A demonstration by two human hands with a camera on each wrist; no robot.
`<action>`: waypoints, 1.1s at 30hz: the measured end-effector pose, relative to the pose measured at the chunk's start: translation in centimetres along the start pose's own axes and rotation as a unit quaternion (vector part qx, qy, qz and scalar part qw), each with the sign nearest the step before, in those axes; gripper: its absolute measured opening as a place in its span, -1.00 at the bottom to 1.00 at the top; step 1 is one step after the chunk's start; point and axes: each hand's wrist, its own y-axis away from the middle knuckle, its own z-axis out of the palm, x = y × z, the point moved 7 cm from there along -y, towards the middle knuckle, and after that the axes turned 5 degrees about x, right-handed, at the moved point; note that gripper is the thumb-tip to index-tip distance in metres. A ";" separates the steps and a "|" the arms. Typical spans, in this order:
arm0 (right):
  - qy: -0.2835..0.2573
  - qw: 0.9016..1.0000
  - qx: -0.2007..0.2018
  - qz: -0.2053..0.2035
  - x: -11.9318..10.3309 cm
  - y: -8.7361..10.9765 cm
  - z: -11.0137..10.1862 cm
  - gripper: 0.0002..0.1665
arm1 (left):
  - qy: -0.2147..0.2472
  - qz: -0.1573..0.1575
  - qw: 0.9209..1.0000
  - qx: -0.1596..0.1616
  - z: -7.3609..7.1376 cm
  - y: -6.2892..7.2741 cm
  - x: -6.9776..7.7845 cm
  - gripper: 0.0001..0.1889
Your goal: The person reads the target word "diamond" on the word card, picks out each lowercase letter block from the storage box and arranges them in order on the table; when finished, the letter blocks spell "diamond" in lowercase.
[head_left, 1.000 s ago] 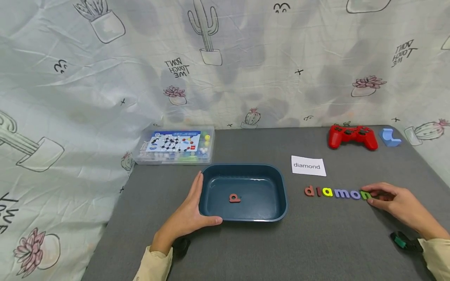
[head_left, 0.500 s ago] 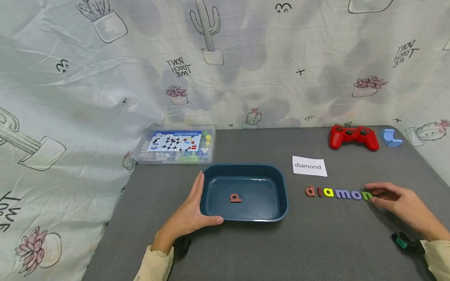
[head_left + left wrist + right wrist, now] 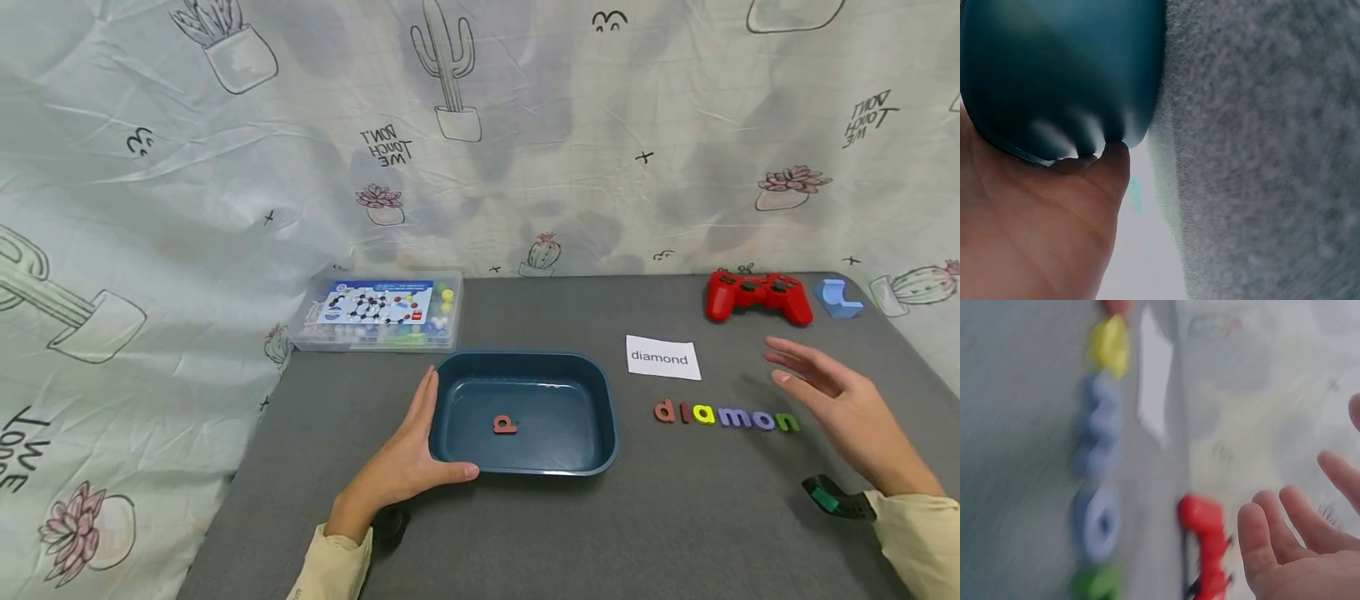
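My left hand (image 3: 401,454) rests against the left front corner of a dark blue tray (image 3: 525,471), its straight fingers along the left wall and the thumb at the front rim. In the left wrist view, fingertips touch the tray's outer wall (image 3: 1066,69). Inside the tray lies a brown-red letter d (image 3: 505,425), turned on its side. Held in the air with its fingers apart, my right hand (image 3: 851,412) has nothing in it. To its left, letters spell "diamon", ending in a purple o (image 3: 762,421) and a green n (image 3: 787,422).
Behind the letters lies a white card (image 3: 663,358) printed "diamond". A red game controller (image 3: 759,297) and a light blue block (image 3: 838,298) sit at the back right. A clear plastic box (image 3: 378,312) of small parts stands at the back left, before a patterned curtain (image 3: 525,167).
My right hand has let go of the green n, lifted, and spread its fingers. The n stays at the end of the row. My left hand has kept its place on the tray.
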 end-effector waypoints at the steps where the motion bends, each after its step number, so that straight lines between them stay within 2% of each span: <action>1: -0.012 1.000 0.000 -0.009 -0.7 -0.1 0.1 -0.25 | 0.003 0.000 1.000 0.001 0.0 0.0 0.0 0.46; 6: -0.068 0.996 -0.011 -0.049 -4.6 -0.6 0.5 -0.29 | 0.013 0.002 1.000 0.003 -0.1 0.1 0.1 0.47; 9: -0.128 0.989 -0.026 -0.077 -7.1 -0.9 1.1 -0.31 | 0.013 0.003 1.000 0.003 -0.1 0.1 0.1 0.47; 11: -0.199 0.974 -0.043 -0.100 -8.9 -1.1 1.9 -0.31 | 0.012 0.004 1.000 0.002 -0.1 0.1 0.1 0.47; 14: -0.294 0.944 -0.070 -0.133 -11.6 -1.4 3.2 -0.29 | 0.009 0.005 1.000 0.003 -0.2 0.1 0.1 0.47; 16: -0.337 0.925 -0.089 -0.151 -13.2 -1.6 4.2 -0.27 | 0.007 0.007 1.000 0.004 -0.2 0.1 0.1 0.46; 20: -0.350 0.914 -0.104 -0.176 -15.9 -2.2 6.1 -0.26 | 0.005 0.012 1.000 0.003 -0.2 0.1 0.1 0.46; 24: -0.348 0.909 -0.123 -0.195 -18.0 -2.5 8.3 -0.26 | 0.005 0.014 1.000 0.002 -0.3 0.2 0.2 0.46; 33: -0.323 0.904 -0.168 -0.226 -21.7 -2.6 13.5 -0.23 | 0.005 0.014 1.000 0.004 -0.1 0.2 0.2 0.46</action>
